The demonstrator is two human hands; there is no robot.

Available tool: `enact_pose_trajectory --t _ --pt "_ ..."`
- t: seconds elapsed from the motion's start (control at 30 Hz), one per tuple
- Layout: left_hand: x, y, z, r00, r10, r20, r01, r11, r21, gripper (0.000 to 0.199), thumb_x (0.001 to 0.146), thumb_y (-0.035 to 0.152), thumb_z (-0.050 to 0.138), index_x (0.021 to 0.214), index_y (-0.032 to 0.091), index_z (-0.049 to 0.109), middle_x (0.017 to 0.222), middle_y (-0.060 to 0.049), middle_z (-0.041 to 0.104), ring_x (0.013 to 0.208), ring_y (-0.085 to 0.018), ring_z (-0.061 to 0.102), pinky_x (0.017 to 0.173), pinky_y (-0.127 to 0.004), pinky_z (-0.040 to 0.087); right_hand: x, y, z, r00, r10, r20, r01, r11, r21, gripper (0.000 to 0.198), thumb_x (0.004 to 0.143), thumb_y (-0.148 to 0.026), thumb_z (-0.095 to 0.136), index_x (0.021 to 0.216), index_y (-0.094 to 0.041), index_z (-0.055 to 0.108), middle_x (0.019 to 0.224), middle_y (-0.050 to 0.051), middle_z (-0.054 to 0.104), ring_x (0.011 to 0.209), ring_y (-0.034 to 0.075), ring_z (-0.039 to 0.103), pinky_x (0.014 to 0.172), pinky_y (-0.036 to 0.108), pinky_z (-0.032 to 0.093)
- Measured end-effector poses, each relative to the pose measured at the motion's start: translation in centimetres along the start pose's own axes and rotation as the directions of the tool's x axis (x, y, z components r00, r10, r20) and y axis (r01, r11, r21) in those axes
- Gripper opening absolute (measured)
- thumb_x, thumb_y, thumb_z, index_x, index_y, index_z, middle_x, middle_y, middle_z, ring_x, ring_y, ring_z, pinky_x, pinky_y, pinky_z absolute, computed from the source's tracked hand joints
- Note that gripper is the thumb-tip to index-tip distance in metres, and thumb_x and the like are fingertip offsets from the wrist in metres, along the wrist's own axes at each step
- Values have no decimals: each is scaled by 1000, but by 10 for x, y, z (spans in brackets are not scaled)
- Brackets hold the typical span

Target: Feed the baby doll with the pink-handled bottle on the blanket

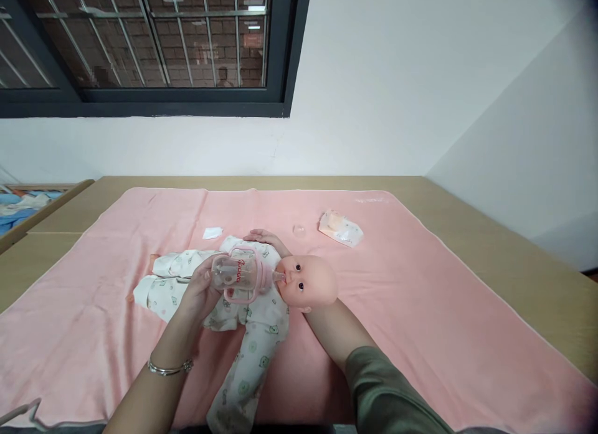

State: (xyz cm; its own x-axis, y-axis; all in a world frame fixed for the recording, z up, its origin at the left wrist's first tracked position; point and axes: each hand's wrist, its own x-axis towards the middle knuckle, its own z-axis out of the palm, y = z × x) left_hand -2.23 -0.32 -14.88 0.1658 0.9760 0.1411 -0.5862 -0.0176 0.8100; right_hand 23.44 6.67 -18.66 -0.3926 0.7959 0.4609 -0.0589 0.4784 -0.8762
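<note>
A baby doll (308, 281) in white printed clothes lies on its back, its head towards the right and its legs towards the left. My left hand (203, 287) is closed round the base of a clear baby bottle (236, 273) with pink handles. The bottle is tilted almost level, and its teat touches the doll's mouth. My right arm passes beneath the doll's neck and cradles it. On the doll's far side my right hand (265, 236) shows, fingers extended along its body; the palm is partly hidden. One doll sleeve (250, 365) hangs towards me.
A pink sheet (420, 334) covers much of the wooden surface (504, 266). Beyond the doll lie a small white piece (212, 233), a clear round cap (299, 230) and a crumpled plastic packet (341, 228). A white wall (374, 110) and barred window (187, 48) stand behind.
</note>
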Motion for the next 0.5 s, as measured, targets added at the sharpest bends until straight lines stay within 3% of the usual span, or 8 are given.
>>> enact_pose_trajectory --t 0.2,0.33,0.5 --pt "0 -2 0 999 26 -39 -26 1000 2 62 74 61 105 111 15 87 102 -12 86 80 -24 81 60 -27 65 -2 -6 -3 999 -30 39 29 999 35 102 75 -100 75 156 -40 62 167 9 60 170 37 41 140 59 42" --pt "1 -2 -2 1000 20 -11 -20 1000 -2 60 76 60 103 113 16 87 101 -11 86 74 -23 79 52 -28 63 -4 -14 -4 998 -26 60 24 999 31 103 77 -101 73 158 -39 61 170 7 57 170 33 41 143 54 39" --pt "1 -4 -4 1000 20 -6 -20 1000 1 62 77 61 103 114 15 86 101 -12 85 75 -23 78 52 -27 62 -2 -20 -5 994 -70 79 68 997 27 104 75 -100 76 159 -41 59 168 6 58 172 34 39 143 55 39"
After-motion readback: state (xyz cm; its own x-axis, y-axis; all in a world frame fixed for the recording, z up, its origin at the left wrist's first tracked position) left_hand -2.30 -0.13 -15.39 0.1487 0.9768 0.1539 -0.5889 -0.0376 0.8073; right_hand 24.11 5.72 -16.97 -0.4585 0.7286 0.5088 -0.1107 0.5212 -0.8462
